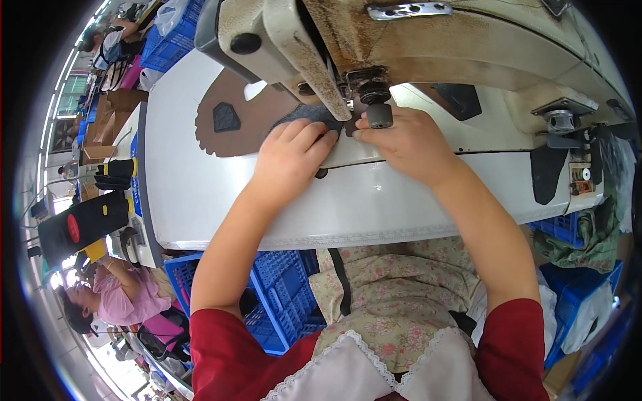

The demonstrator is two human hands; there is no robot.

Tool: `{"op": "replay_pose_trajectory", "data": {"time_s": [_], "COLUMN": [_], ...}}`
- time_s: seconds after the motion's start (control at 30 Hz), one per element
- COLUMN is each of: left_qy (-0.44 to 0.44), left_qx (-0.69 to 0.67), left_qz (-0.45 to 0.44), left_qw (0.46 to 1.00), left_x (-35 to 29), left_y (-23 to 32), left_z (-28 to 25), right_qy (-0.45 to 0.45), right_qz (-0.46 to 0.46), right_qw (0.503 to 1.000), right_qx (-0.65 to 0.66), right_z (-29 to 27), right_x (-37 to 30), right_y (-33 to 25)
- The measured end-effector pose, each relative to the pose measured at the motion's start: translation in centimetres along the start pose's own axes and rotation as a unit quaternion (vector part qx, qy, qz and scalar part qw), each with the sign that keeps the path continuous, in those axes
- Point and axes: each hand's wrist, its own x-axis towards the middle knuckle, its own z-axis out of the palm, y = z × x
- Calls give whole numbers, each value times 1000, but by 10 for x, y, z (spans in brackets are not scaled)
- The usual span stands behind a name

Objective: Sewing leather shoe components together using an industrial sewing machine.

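Note:
A worn, cream-coloured sewing machine (414, 47) stands across the top of the view, its presser foot and needle area between my hands. Under it lies a flat brown piece (267, 137) of leather-like material, with a notched left edge and a dark grey patch (227, 117). A dark grey strip (309, 115) runs along the piece toward the needle. My left hand (287, 157) presses on this strip with bent fingers, thumb close to the index finger. At the right of the needle my right hand (411, 144) pinches the brown edge, its fingertips partly behind the machine's round knob (380, 115).
Dark cut pieces lie on the white table (200, 200), one dark piece (547, 174) near its right end. Blue crates (284, 294) stand below the front edge. A bobbin holder (583, 175) sits at the far right. A person in pink (130, 294) sits at the left.

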Motion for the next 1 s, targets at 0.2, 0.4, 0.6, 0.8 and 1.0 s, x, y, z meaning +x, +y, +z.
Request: {"op": "replay_pose_trajectory", "data": {"time_s": [0.2,0.4,0.6,0.8,1.0], "left_qy": [1,-5,-67,-70,-18], "left_qx": [92,25,57,51,84], "left_qz": [54,29,93,104,135], "left_qw": [994,999,992,991,987], "left_x": [11,13,20,23,23], "left_y": [-2,-20,-28,-24,-20], "left_z": [-12,-4,-12,-14,-5], "right_qy": [4,9,-24,13,14], "right_qz": [28,10,23,-1,-11], "right_qw": [999,1000,993,994,995], "right_qx": [18,27,-111,-113,-103], "right_z": [-1,1,-13,-4,-2], "right_x": [-1,-1,3,0,0], "right_y": [-1,4,-3,5,4]}}
